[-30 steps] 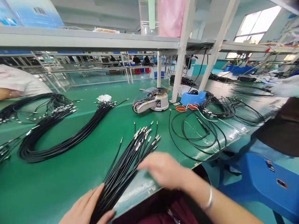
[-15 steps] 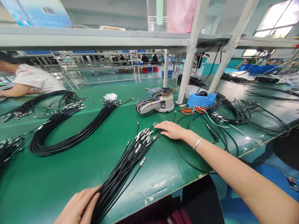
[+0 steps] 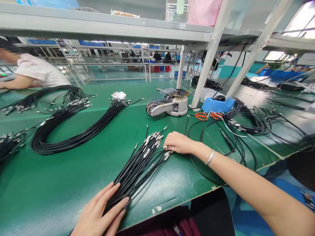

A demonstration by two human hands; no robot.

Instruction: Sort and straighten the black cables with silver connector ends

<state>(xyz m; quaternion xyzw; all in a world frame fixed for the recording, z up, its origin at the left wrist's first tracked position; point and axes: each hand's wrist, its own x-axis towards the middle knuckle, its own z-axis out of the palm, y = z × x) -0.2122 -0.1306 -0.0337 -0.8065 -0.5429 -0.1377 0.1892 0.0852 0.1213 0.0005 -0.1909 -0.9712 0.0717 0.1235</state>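
Observation:
A bundle of thin black cables with silver metal ends lies fanned out on the green table. My left hand rests over the lower part of the bundle, its fingers wrapped around both sides of the cables. At the far end, my right hand, with a silver bracelet on the wrist, has its fingers closed in a pinch on a few cable ends at the bundle's right side. Exactly how many ends it holds is hidden.
Behind the bundle stands a round grey tape dispenser. Orange-handled scissors, a blue tape holder and coiled cables sit right. A curved cable bundle lies left, near another person. A shelf spans above.
My right hand has curled its fingers onto cable ends and drawn them slightly toward me and right. My left hand has slid forward along the bundle. The view has tilted downward.

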